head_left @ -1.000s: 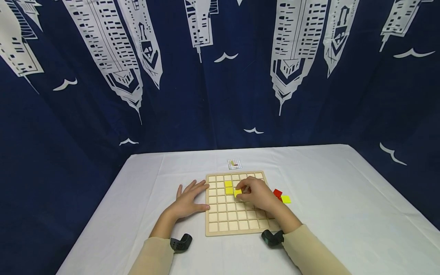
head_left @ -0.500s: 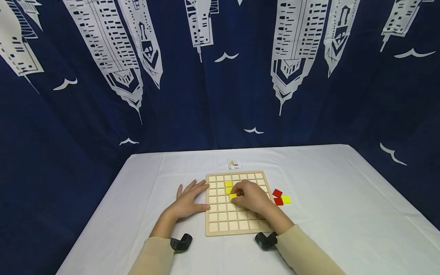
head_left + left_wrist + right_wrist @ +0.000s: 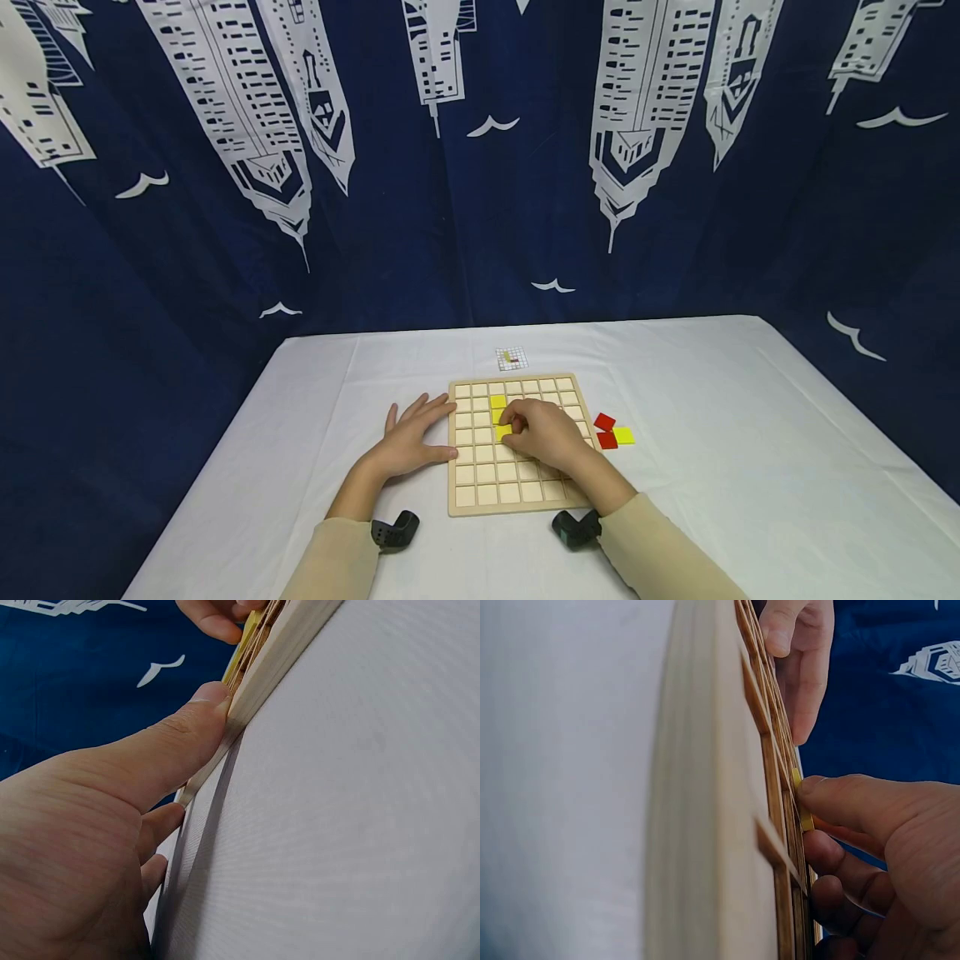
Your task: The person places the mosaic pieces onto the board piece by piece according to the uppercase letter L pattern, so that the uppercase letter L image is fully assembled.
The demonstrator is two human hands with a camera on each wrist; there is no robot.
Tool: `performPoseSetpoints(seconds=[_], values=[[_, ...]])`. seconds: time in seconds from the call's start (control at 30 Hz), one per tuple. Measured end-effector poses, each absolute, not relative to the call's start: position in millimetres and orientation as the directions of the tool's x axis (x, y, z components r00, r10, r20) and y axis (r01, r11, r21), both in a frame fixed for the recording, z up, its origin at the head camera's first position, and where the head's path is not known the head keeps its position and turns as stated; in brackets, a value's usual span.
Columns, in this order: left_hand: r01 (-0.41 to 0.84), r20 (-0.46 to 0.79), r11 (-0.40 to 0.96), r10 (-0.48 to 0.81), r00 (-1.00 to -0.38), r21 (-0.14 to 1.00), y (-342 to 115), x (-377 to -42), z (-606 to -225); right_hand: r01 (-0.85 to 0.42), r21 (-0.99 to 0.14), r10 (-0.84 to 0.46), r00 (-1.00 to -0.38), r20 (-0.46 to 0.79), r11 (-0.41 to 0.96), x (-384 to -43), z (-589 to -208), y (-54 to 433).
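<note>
A light wooden grid board (image 3: 476, 495) lies on the white cloth. My left hand (image 3: 405, 446) is spread along its left side, thumb and fingertips touching the frame. With thumb and fingers my right hand (image 3: 547, 430) pinches a yellow square tile (image 3: 502, 433) at a grid cell; in the right wrist view the tile (image 3: 807, 817) stands a little proud of the grid. Directly beyond it, in the same column, sit two more yellow tiles, the far tile (image 3: 498, 402) and the middle tile (image 3: 497, 415). The right hand hides part of the grid.
To the board's right lie two red tiles (image 3: 607, 440) and a loose yellow tile (image 3: 624, 436), close together. A small printed grid card (image 3: 512, 358) rests beyond the board's far edge. Behind the table hangs a dark blue curtain (image 3: 420, 250) with white buildings.
My right hand has brought the yellow tile left and slightly nearer, into line below the other two yellow tiles. Both red tiles now show fully. The left hand has stayed put.
</note>
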State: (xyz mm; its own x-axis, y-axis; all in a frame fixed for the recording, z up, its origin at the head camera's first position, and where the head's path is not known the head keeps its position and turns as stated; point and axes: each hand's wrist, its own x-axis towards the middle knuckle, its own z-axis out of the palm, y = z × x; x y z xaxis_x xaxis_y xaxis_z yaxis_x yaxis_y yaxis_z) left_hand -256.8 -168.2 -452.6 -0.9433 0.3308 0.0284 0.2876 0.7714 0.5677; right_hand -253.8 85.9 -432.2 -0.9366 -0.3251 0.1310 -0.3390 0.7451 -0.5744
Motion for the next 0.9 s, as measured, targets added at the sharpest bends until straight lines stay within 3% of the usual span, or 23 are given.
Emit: performPoseSetpoints(seconds=[0.9], values=[[0.269, 0.013, 0.781, 0.317, -0.948, 0.564, -167.7, -256.1, -452.1, -0.465, -0.638, -0.441, -0.872, 0.211, 0.614, -244.6, -420.0, 113.1]])
